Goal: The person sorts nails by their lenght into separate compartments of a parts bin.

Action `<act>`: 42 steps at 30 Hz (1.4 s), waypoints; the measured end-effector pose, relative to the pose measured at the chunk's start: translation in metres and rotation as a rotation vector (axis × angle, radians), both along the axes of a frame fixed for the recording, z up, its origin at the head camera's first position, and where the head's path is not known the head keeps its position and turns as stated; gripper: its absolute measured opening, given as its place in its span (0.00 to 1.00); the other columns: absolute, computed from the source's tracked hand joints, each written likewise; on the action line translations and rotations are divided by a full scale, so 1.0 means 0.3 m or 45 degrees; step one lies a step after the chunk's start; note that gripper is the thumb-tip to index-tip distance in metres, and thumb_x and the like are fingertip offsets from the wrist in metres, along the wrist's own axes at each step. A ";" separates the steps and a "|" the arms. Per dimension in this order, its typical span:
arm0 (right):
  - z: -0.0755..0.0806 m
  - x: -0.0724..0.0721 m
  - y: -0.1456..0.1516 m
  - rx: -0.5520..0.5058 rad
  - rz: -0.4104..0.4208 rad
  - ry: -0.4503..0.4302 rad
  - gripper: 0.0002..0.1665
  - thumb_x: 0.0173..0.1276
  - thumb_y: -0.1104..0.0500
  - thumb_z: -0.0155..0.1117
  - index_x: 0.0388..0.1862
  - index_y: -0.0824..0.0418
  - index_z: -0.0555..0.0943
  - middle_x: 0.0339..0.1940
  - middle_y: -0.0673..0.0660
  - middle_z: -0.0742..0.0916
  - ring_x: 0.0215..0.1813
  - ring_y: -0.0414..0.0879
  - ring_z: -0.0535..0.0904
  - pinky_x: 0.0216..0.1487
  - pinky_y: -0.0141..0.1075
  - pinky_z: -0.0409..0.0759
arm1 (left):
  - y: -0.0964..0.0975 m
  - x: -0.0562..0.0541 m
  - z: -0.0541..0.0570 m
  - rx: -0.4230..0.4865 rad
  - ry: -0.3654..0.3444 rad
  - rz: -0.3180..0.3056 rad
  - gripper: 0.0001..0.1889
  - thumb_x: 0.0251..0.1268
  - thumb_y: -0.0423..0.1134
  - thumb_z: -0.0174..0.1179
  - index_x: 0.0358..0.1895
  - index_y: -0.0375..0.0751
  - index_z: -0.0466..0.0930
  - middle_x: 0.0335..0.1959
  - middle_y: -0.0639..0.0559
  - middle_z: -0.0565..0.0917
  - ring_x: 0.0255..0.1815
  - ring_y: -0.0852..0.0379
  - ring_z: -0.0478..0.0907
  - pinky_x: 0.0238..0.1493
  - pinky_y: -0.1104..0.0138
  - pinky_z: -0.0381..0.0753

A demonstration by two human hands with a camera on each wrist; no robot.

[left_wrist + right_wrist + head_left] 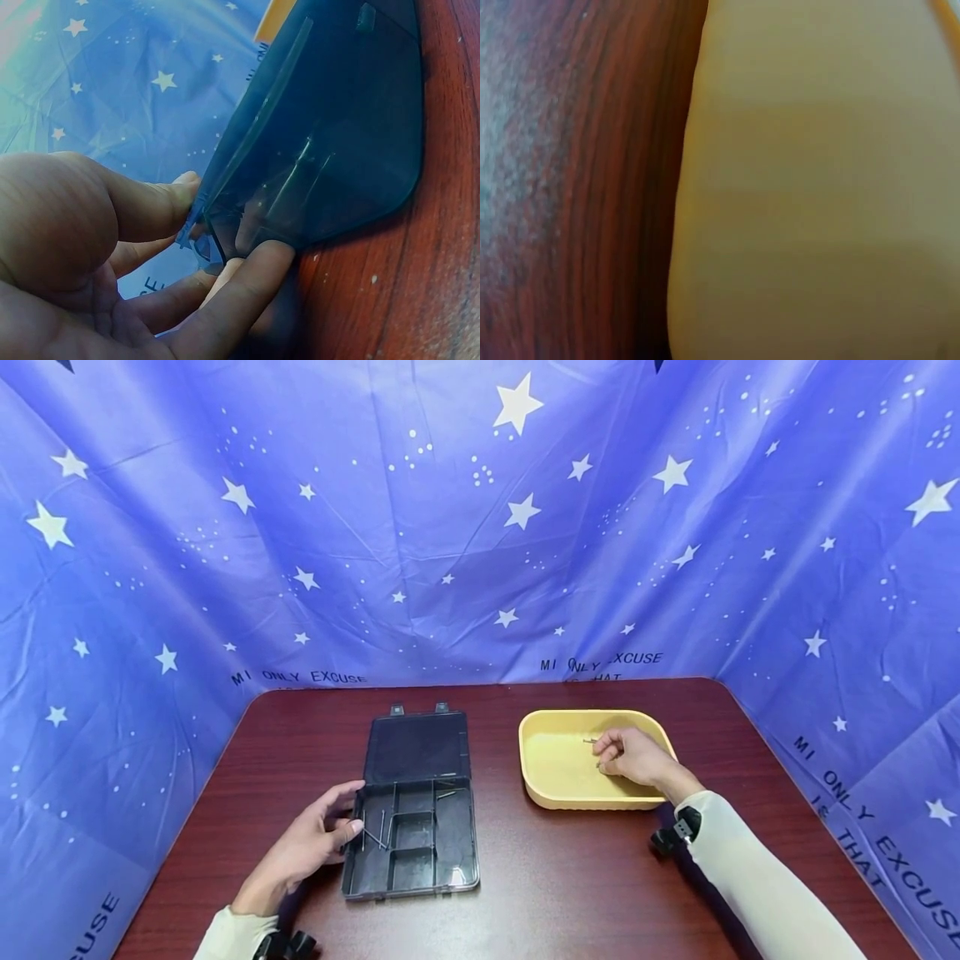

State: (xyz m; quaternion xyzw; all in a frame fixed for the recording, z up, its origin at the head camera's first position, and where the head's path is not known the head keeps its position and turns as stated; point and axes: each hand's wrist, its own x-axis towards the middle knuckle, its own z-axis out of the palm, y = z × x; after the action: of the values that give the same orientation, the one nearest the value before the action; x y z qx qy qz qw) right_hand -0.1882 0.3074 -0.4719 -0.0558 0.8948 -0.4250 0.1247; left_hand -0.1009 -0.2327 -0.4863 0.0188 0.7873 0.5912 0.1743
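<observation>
My left hand [318, 835] grips the left wall of a dark see-through compartment box [412, 893], thumb over its rim. In the left wrist view, the left hand [142, 247] pinches the plastic edge between thumb and fingers. The box's lid [416, 747] lies open at the back. Thin nails [384, 829] lie in the long left compartment, and another thin metal piece [447, 793] lies in the right one. My right hand [633, 756] reaches into a yellow tray [555, 802], fingers bent. A small nail [589, 741] shows at its fingertips; whether they hold it is unclear.
The dark red wooden table [517, 893] carries the box at left and the tray at right, with a gap between them. A blue star-patterned curtain [450, 527] hangs behind and on both sides. The right wrist view shows the tray's wall [817, 187] up close.
</observation>
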 end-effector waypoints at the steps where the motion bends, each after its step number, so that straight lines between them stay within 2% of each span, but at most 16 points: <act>1: -0.001 0.000 0.000 0.001 0.001 -0.001 0.15 0.61 0.73 0.74 0.46 0.72 0.84 0.34 0.58 0.86 0.37 0.45 0.80 0.37 0.29 0.77 | 0.000 0.000 -0.002 0.003 0.002 -0.006 0.34 0.76 0.30 0.63 0.81 0.45 0.62 0.74 0.27 0.68 0.50 0.50 0.80 0.35 0.53 0.89; 7: 0.000 0.001 0.002 -0.007 -0.029 -0.003 0.12 0.65 0.72 0.69 0.48 0.72 0.87 0.36 0.60 0.88 0.37 0.45 0.79 0.35 0.29 0.77 | 0.000 0.004 -0.006 0.021 -0.005 -0.018 0.34 0.76 0.31 0.63 0.81 0.45 0.62 0.74 0.26 0.68 0.49 0.52 0.80 0.35 0.55 0.89; 13: 0.025 -0.001 -0.002 -0.054 -0.071 -0.009 0.14 0.70 0.70 0.67 0.53 0.72 0.87 0.41 0.62 0.89 0.38 0.45 0.80 0.35 0.33 0.82 | -0.002 0.005 -0.003 0.026 -0.004 -0.015 0.34 0.76 0.31 0.63 0.81 0.44 0.61 0.74 0.26 0.67 0.50 0.52 0.80 0.35 0.54 0.89; 22: 0.070 -0.012 -0.024 -0.109 -0.130 0.063 0.18 0.72 0.66 0.67 0.57 0.74 0.85 0.36 0.57 0.87 0.36 0.40 0.80 0.36 0.29 0.80 | -0.001 0.000 0.002 0.014 -0.022 0.012 0.33 0.76 0.31 0.63 0.80 0.47 0.64 0.74 0.27 0.68 0.54 0.47 0.80 0.40 0.51 0.89; 31: 0.107 -0.017 -0.049 -0.092 -0.084 0.077 0.19 0.73 0.64 0.67 0.59 0.72 0.84 0.42 0.60 0.89 0.41 0.41 0.81 0.40 0.28 0.80 | 0.000 -0.004 0.004 0.001 -0.021 0.022 0.33 0.76 0.31 0.63 0.80 0.47 0.64 0.74 0.29 0.69 0.55 0.47 0.80 0.41 0.50 0.89; 36: 0.140 -0.018 -0.076 -0.288 -0.090 0.052 0.20 0.74 0.68 0.65 0.60 0.77 0.80 0.42 0.61 0.88 0.41 0.42 0.84 0.43 0.32 0.85 | 0.000 -0.001 0.007 0.007 -0.019 0.009 0.33 0.76 0.31 0.63 0.81 0.47 0.63 0.74 0.28 0.68 0.56 0.48 0.80 0.42 0.50 0.89; 42: 0.207 -0.007 -0.115 -0.538 -0.130 -0.034 0.20 0.75 0.70 0.64 0.62 0.78 0.76 0.38 0.51 0.87 0.40 0.45 0.89 0.49 0.41 0.90 | -0.002 0.000 0.005 0.021 -0.018 -0.001 0.34 0.76 0.32 0.63 0.81 0.46 0.63 0.75 0.27 0.68 0.54 0.49 0.80 0.41 0.51 0.90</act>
State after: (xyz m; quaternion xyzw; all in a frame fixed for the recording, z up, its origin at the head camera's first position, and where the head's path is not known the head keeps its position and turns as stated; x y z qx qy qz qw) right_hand -0.1905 0.2728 -0.4097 -0.0297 0.7857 -0.6097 0.1006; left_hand -0.1008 -0.2331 -0.4848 0.0163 0.7810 0.5978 0.1798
